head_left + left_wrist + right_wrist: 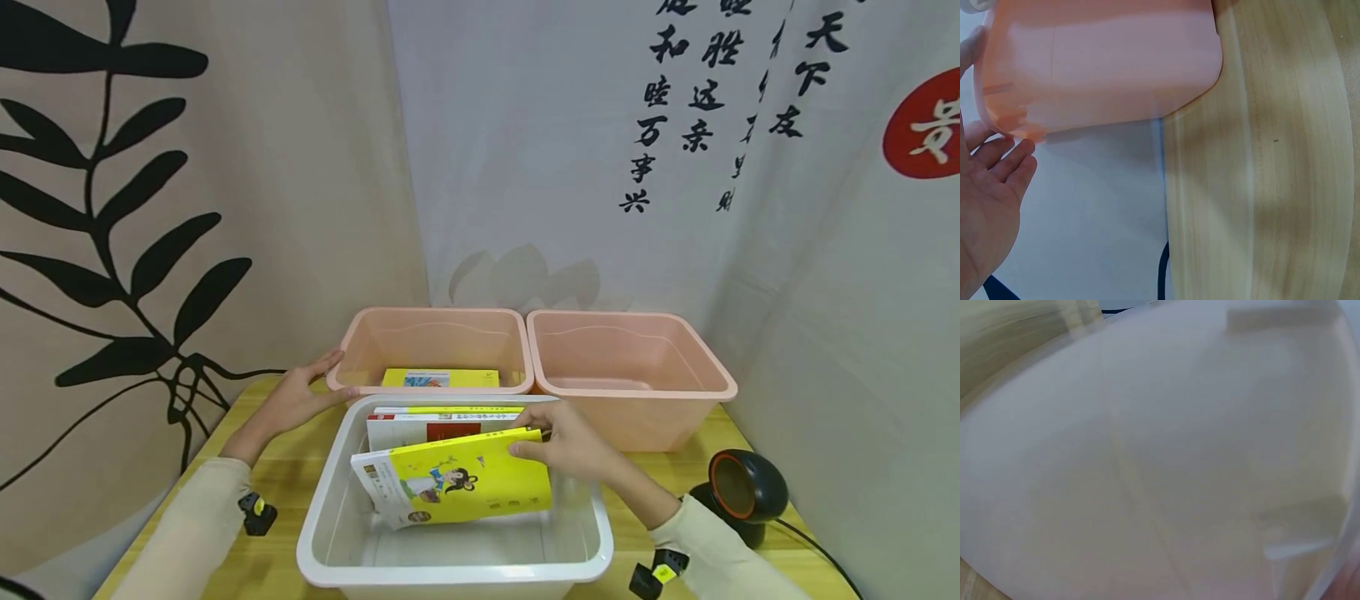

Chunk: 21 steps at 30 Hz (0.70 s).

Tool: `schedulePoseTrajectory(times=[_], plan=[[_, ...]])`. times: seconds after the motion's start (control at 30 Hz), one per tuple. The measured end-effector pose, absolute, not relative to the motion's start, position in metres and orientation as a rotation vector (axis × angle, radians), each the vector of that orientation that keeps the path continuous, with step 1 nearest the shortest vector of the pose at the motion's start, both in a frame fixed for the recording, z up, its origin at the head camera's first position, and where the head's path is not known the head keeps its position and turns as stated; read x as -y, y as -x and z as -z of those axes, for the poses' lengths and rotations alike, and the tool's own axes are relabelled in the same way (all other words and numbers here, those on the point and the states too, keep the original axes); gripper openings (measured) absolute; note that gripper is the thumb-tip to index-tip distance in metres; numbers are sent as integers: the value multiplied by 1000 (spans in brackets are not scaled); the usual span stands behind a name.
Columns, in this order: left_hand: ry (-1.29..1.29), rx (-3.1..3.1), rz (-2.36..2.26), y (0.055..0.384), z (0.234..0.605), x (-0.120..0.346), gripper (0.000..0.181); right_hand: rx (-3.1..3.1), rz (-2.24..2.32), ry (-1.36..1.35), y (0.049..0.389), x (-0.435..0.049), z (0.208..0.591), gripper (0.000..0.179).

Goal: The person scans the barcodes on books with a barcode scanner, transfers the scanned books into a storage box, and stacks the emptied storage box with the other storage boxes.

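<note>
A right hand [566, 448] pinches a yellow book [487, 477], tilted inside a white bin [455, 575] on a table [288, 471].
It grips the right upper corner, probably to control the tilt; the left hand [295, 402], thumb spread from fingers, touches the left pink bin [438, 340], perhaps steadying it. Books behind [397, 430] are mostly hidden; whether the yellow one touches bottom is unclear.
</note>
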<state>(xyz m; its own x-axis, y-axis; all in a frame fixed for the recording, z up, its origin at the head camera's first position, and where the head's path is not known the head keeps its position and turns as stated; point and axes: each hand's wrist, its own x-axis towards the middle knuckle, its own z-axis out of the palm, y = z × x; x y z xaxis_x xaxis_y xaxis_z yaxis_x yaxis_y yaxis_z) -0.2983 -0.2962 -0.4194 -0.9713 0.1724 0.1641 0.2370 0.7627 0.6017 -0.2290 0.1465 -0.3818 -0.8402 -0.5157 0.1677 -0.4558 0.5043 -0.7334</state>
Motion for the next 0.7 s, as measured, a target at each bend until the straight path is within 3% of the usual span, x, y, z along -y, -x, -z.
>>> schedulePoseTrajectory(times=[0.7], plan=[[345, 2857, 981, 298, 420, 297, 96, -2515, 1704, 775, 225, -154, 374, 26]])
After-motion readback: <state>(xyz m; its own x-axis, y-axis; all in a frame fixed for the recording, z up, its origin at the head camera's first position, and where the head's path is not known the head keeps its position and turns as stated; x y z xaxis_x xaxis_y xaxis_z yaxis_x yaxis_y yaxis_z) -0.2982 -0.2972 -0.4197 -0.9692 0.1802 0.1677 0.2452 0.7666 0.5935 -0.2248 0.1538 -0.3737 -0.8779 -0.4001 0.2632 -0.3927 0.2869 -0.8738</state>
